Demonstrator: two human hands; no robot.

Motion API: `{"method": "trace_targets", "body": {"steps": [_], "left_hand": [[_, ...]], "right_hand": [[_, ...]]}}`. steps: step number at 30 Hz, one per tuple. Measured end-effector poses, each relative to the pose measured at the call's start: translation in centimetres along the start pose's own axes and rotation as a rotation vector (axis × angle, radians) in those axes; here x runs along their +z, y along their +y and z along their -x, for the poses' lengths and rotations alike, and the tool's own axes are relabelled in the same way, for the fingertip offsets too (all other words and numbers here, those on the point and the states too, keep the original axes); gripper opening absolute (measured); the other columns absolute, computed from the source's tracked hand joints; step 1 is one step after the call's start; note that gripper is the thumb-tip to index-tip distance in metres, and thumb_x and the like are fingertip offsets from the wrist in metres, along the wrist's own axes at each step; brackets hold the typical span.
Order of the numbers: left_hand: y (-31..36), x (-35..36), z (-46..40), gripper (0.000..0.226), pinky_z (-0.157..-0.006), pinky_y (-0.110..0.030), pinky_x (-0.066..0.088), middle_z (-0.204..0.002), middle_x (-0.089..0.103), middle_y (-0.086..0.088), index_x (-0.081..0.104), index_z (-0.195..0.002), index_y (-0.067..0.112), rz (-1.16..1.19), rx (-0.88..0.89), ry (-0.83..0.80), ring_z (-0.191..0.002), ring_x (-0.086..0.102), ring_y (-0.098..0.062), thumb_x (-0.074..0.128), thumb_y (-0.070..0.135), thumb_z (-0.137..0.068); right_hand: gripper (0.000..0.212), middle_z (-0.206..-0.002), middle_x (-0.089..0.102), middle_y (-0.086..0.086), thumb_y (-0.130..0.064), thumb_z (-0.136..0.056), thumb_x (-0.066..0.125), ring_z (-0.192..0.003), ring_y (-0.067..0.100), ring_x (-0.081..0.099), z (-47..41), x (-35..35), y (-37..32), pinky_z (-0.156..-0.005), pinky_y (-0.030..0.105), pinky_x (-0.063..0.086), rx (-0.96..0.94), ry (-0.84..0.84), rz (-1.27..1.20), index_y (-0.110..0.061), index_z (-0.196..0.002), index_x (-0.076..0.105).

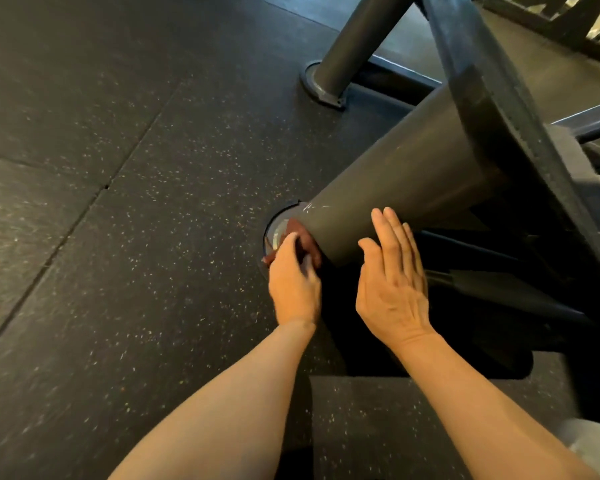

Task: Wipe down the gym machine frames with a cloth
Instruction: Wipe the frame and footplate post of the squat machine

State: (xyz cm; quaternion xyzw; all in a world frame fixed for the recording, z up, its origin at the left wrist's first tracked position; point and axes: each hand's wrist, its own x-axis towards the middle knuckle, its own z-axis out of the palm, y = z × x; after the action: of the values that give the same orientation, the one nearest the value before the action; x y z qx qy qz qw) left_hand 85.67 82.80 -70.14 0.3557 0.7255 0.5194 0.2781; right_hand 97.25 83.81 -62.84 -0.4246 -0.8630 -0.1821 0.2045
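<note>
The cloth [300,242] is a small, dark reddish-brown piece, crumpled, and only a part of it shows. It lies low at the foot of the thick frame post [395,181], pressed between the post and the round base plate [277,227] on the floor. The left hand [293,284] grips the cloth with curled fingers; its fingertips are hidden behind the cloth and the post. The right hand [392,285] has its fingers straight and close together, and it lies flat against the near side of the same post, just beside the left hand.

The post is dark grey, smooth and matte, with some pale scratches near its lower end. It leans up toward the right. Two posts with base plates are in view: this one and a thinner frame post [357,39] farther away, which stands on its own base plate [321,90]. A dark slanted beam [499,109] crosses over the thick post. The rubber floor [118,202] is black with small light speckles, and seams between its tiles are visible.
</note>
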Motion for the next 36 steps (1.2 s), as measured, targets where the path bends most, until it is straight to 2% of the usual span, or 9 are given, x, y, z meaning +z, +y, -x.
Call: {"method": "trace_targets", "body": {"steps": [2, 5, 10, 12, 15, 18, 24, 31, 36], "left_hand": [[2.0, 0.7, 1.3, 0.045, -0.112, -0.028, 0.026, -0.146, 0.046, -0.006, 0.048, -0.14, 0.016, 0.031, 0.144, 0.024, -0.139, 0.037, -0.021, 0.054, 0.022, -0.096], [1.9, 1.1, 1.3, 0.051, -0.117, -0.033, 0.023, -0.15, 0.04, -0.009, 0.051, -0.138, 0.015, 0.044, 0.19, -0.004, -0.143, 0.03, -0.025, 0.059, 0.002, -0.09], [-2.5, -0.7, -1.5, 0.06, -0.109, -0.019, 0.026, -0.139, 0.053, -0.009, 0.039, -0.146, 0.018, 0.082, -0.135, -0.066, -0.13, 0.047, -0.021, 0.053, -0.004, -0.092], [-2.1, -0.6, -2.2, 0.053, -0.11, -0.021, 0.028, -0.137, 0.055, -0.009, 0.047, -0.141, 0.014, 0.118, -0.203, -0.02, -0.129, 0.049, -0.021, 0.053, -0.004, -0.091], [0.4, -0.4, -2.1, 0.049, -0.11, -0.02, 0.03, -0.134, 0.057, -0.009, 0.055, -0.133, 0.009, 0.188, -0.066, 0.033, -0.128, 0.048, -0.013, 0.057, -0.008, -0.088], [-0.6, -1.0, -2.3, 0.054, -0.112, -0.025, 0.033, -0.138, 0.055, -0.009, 0.054, -0.134, 0.008, 0.213, 0.114, -0.1, -0.131, 0.047, -0.017, 0.058, -0.012, -0.084], [-2.6, -3.5, -5.6, 0.044, -0.105, -0.015, 0.027, -0.132, 0.06, -0.008, 0.06, -0.13, 0.01, 0.034, -0.217, -0.275, -0.127, 0.051, -0.02, 0.054, -0.006, -0.089], [1.9, -3.8, -4.7, 0.046, -0.104, -0.003, 0.026, -0.131, 0.059, -0.007, 0.061, -0.127, 0.009, 0.181, -0.041, -0.272, -0.127, 0.05, -0.016, 0.058, -0.01, -0.086], [-0.9, -3.4, -8.2, 0.042, -0.103, -0.015, 0.025, -0.133, 0.058, -0.009, 0.06, -0.13, 0.012, 0.05, -0.297, -0.312, -0.127, 0.05, -0.022, 0.052, -0.003, -0.091]], "right_hand": [[0.032, -0.15, 0.028, 0.02, -0.007, -0.098, 0.031, -0.145, 0.033, 0.023, -0.3, 0.2, -0.4, -0.123, 0.041, 0.011, 0.0, -0.006, -0.015, 0.004, -0.119, 0.052], [0.031, -0.15, 0.033, 0.022, -0.006, -0.096, 0.032, -0.144, 0.033, 0.024, -0.5, 0.5, -0.7, -0.123, 0.04, 0.009, -0.045, -0.034, -0.002, 0.002, -0.12, 0.05], [0.029, -0.147, 0.039, 0.024, 0.001, -0.086, 0.046, -0.142, 0.033, 0.027, -1.2, 0.5, -0.4, -0.123, 0.041, 0.008, -0.098, -0.067, 0.077, 0.0, -0.115, 0.049], [0.03, -0.147, 0.038, 0.023, 0.003, -0.085, 0.048, -0.142, 0.033, 0.027, -1.6, 0.3, -0.5, -0.123, 0.041, 0.008, -0.092, -0.068, 0.095, -0.001, -0.115, 0.049], [0.032, -0.147, 0.038, 0.023, 0.004, -0.085, 0.051, -0.142, 0.033, 0.029, -2.0, -0.1, -0.5, -0.123, 0.042, 0.011, -0.096, -0.055, 0.135, 0.001, -0.116, 0.051], [0.034, -0.147, 0.042, 0.023, 0.004, -0.084, 0.056, -0.142, 0.033, 0.03, -2.9, -0.8, 0.1, -0.122, 0.044, 0.014, -0.091, -0.049, 0.201, 0.002, -0.118, 0.056], [0.059, -0.155, 0.027, 0.014, -0.01, -0.089, 0.056, -0.143, 0.034, 0.023, -3.8, -3.1, 1.2, -0.12, 0.045, 0.004, -0.062, -0.152, 0.364, -0.007, -0.146, 0.043], [0.072, -0.156, 0.028, 0.02, -0.003, -0.081, 0.063, -0.143, 0.036, 0.025, -5.2, -5.8, 1.0, -0.113, 0.049, 0.021, -0.146, -0.406, 0.449, -0.004, -0.148, 0.037], [0.083, -0.16, 0.015, 0.013, 0.005, -0.075, 0.064, -0.146, 0.032, 0.019, -5.9, -6.9, 1.2, -0.12, 0.037, -0.001, -0.138, -0.532, 0.455, -0.008, -0.151, 0.033]]}}
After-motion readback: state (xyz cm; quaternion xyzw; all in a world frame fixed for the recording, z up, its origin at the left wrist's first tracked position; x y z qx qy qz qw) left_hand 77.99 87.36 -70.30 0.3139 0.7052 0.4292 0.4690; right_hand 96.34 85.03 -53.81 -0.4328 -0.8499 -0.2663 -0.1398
